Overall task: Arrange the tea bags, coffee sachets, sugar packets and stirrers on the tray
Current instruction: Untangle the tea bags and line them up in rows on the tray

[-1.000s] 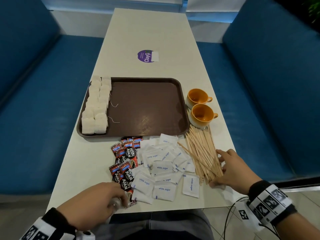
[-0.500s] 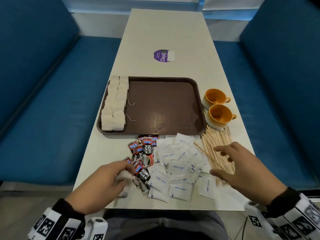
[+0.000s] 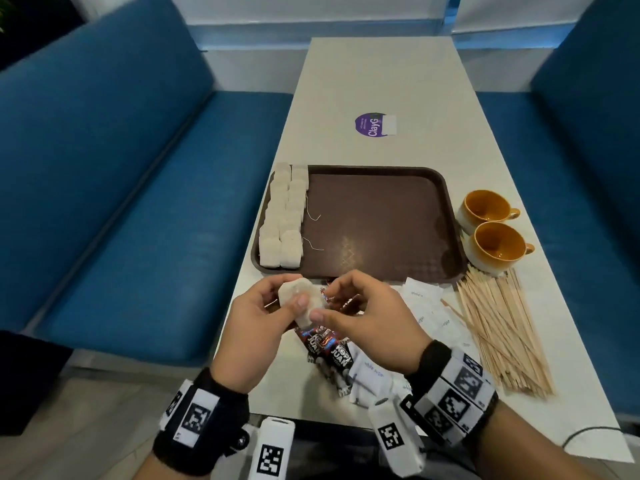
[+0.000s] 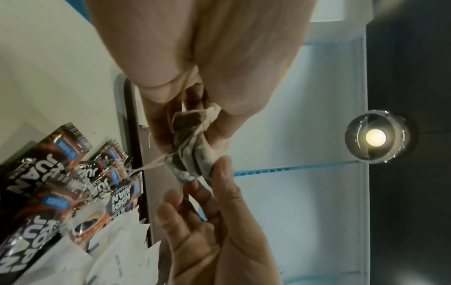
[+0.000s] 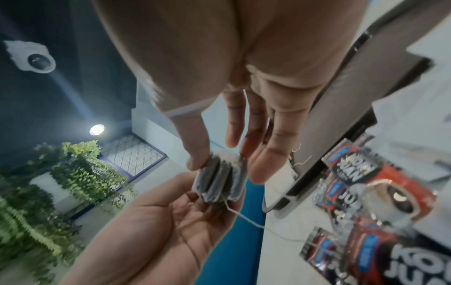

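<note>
Both hands hold a small stack of white tea bags (image 3: 300,301) just in front of the brown tray (image 3: 381,220). My left hand (image 3: 256,327) grips the stack from the left, and my right hand (image 3: 367,317) pinches it from the right. In the wrist views the tea bags (image 4: 192,154) (image 5: 220,181) sit between thumb and fingers, a string trailing down. Two rows of tea bags (image 3: 284,216) lie along the tray's left side. Coffee sachets (image 3: 329,351), white sugar packets (image 3: 429,306) and wooden stirrers (image 3: 498,327) lie on the table before the tray.
Two orange cups (image 3: 491,230) stand to the right of the tray. A purple sticker (image 3: 374,124) lies on the white table (image 3: 381,74) further back. Blue benches (image 3: 121,202) flank the table on both sides.
My left hand has lifted tea bags off the table's near edge. My right hand has left the stirrers and come across to pinch the same stack. The head view has swung left.
</note>
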A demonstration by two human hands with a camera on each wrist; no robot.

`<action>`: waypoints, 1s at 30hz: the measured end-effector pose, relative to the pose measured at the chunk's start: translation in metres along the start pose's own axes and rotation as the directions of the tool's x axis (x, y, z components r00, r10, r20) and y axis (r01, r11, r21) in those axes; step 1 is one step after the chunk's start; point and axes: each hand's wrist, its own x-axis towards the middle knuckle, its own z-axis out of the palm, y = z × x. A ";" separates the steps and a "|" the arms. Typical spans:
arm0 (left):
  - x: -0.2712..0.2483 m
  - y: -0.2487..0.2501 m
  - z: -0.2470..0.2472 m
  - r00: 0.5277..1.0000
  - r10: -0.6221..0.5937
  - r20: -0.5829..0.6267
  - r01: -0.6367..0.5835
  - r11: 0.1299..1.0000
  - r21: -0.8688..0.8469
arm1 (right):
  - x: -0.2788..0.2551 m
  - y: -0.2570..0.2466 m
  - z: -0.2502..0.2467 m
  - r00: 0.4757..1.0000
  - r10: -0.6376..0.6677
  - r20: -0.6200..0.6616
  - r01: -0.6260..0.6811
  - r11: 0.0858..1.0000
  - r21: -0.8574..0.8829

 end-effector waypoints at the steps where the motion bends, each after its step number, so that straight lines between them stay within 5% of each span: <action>1: 0.002 0.000 -0.001 1.000 -0.011 -0.010 0.011 1.000 -0.026 | 0.004 0.001 0.003 1.000 0.007 -0.003 -0.007 0.999 0.039; 10: 0.006 -0.007 -0.001 0.989 -0.121 0.083 0.135 0.972 -0.193 | 0.020 0.005 0.019 0.993 0.114 0.045 -0.122 0.938 0.324; 16: 0.009 -0.009 0.001 0.965 -0.235 0.115 0.255 0.943 -0.214 | 0.029 0.009 0.022 0.991 0.132 -0.008 -0.127 0.965 0.229; 23: 0.013 -0.012 -0.009 0.960 -0.193 0.205 0.246 0.929 -0.278 | 0.040 0.009 0.019 0.986 0.159 -0.043 -0.145 0.962 0.230; 30: 0.024 -0.010 -0.022 0.981 -0.180 0.068 0.192 0.943 -0.273 | 0.049 0.004 0.027 0.989 0.144 -0.017 -0.139 0.975 0.172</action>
